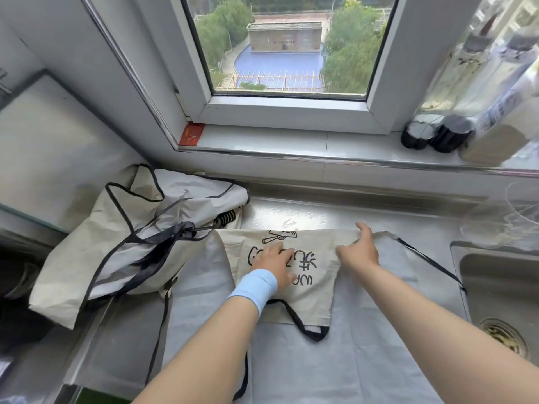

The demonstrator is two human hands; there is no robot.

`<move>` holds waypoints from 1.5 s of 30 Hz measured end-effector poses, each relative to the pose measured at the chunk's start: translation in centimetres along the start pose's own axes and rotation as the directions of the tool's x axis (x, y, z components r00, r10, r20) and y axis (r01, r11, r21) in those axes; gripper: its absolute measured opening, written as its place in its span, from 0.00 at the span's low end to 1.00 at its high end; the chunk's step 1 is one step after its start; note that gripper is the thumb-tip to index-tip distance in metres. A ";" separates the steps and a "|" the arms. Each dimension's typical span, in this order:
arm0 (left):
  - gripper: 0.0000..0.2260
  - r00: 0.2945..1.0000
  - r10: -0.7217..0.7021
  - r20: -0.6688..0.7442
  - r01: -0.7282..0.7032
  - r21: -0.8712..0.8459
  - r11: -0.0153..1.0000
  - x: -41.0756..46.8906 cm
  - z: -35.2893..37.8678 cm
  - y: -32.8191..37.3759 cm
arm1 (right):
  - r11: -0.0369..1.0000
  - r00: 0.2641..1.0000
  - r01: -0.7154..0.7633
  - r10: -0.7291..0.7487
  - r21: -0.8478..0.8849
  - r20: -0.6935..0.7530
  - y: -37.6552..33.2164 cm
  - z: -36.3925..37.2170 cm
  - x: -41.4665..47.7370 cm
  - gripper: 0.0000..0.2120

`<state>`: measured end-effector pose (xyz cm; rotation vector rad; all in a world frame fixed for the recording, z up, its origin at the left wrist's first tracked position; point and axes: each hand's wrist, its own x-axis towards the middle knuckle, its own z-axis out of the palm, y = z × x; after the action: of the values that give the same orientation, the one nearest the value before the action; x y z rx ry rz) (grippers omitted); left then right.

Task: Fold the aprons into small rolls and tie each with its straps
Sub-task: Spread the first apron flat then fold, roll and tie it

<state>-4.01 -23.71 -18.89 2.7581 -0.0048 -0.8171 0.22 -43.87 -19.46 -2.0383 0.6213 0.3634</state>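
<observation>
Barely begun: pressing the printed apron [309, 275], spread mid-way along the bench [408, 225] with one fold made, under a flat left hand [272, 259], right hand [360, 249] at the fold, grip unclear, with a second apron [125, 243] heaped unrolled by the left edge.

Window: white-framed glass window [287, 53], daylit, overlooking trees and a blue roof.
Sill: pale tiled ledge [262, 139], dark-based clear bottles [437, 135] at right.
Counter: ribbed stainless-steel worktop [335, 212].
Sink: steel basin [495, 281], far right.

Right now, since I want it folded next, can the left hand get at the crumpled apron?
Probably yes: the left hand lies flat on the printed apron, holding nothing, and the crumpled apron sits beside it, nothing between.
</observation>
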 end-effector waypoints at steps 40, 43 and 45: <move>0.12 0.980 -0.047 -0.192 0.005 -0.216 0.976 2.3 -7.2 -9.8 | 0.354 0.763 0.622 -0.475 -0.699 0.439 -0.8 -0.7 5.8 0.24; 0.03 0.994 -0.085 -0.069 0.059 -0.318 0.946 1.5 -8.6 -10.8 | 0.478 0.785 0.617 -0.427 -0.625 0.448 -0.9 -1.4 6.1 0.22; 0.03 0.996 -0.089 0.026 0.092 -0.293 0.952 1.2 -9.2 -11.4 | 0.593 0.804 0.591 -0.379 -0.547 0.457 -1.2 -1.7 6.1 0.22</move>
<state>1.09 -10.50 -15.00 2.4873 0.2245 -0.7867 5.97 -46.50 -20.71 -2.6577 -0.3607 0.6014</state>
